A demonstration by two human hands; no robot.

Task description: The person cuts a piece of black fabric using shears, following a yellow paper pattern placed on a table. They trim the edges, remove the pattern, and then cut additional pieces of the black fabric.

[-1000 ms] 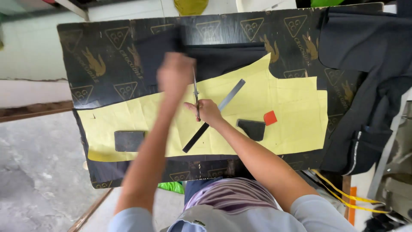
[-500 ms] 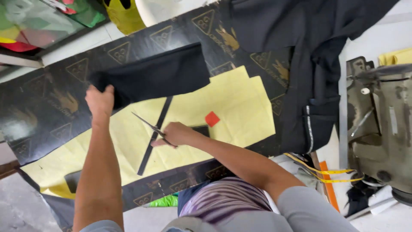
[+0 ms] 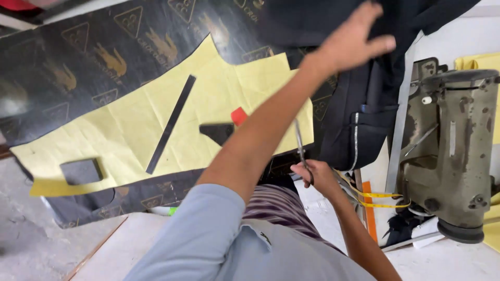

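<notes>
**Over at the far right: one hand on dark cloth, scissors held back**

At the far right of the table, the left hand (image 3: 354,39) reaches across the body with its fingers spread and released. It lies over the dark cloth (image 3: 317,21) heaped there, gripping nothing; whether the palm presses down I cannot tell. The right hand (image 3: 315,176) stays near the body at the table's edge, fingers clenched through the handles of the scissors (image 3: 300,145). The blades point away and look closed, likely kept clear of the crossing arm.

To the left, the yellow paper pattern (image 3: 130,130) lies flat on the printed black table cover (image 3: 78,62). Two dark blocks (image 3: 80,170) rest on it, probably as weights, along with a long dark strip (image 3: 171,124) and a small red piece (image 3: 238,115). A sewing machine (image 3: 448,145) stands at the right, with a yellow tape measure (image 3: 375,195) trailing beside it.

Half a second earlier the scissors were out over the pattern beside the strip, and the left hand held cloth at the far left. Now both hands have moved right.
</notes>
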